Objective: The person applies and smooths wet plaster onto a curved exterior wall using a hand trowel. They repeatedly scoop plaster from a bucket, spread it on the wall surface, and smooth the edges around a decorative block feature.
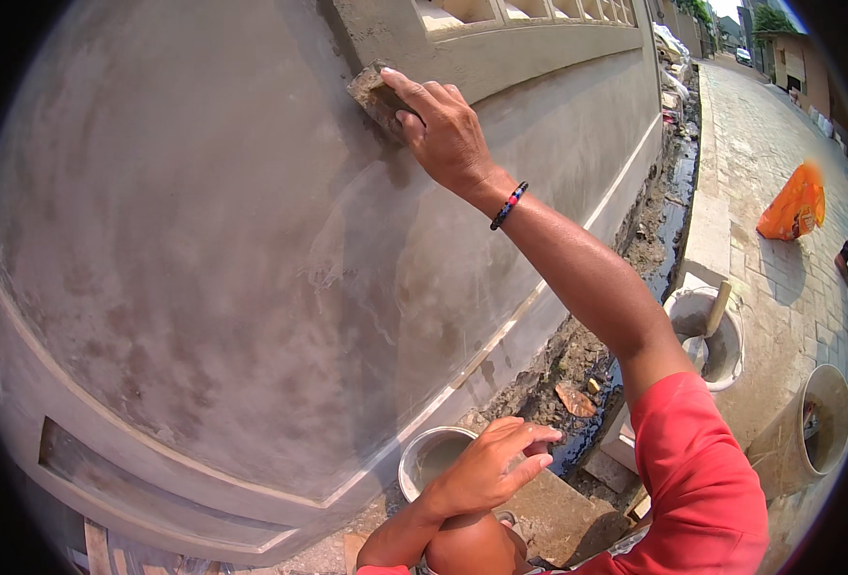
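Note:
My right hand (440, 127) reaches up and presses a small grey block, a float or sponge caked in plaster (374, 96), against the freshly plastered grey wall (204, 249) just under a ledge. A beaded bracelet sits on that wrist, and the sleeve is red. My left hand (489, 467) rests low on my bent knee, fingers spread, holding nothing. Just beyond it stands a small metal pot (426, 458) on the ground.
A muddy ditch with rubble (587, 374) runs along the wall's foot. A white bucket with a tool handle (721, 335) and a second bucket (822, 422) stand on the paved path to the right. An orange bag (794, 206) lies farther off, near another person's leg.

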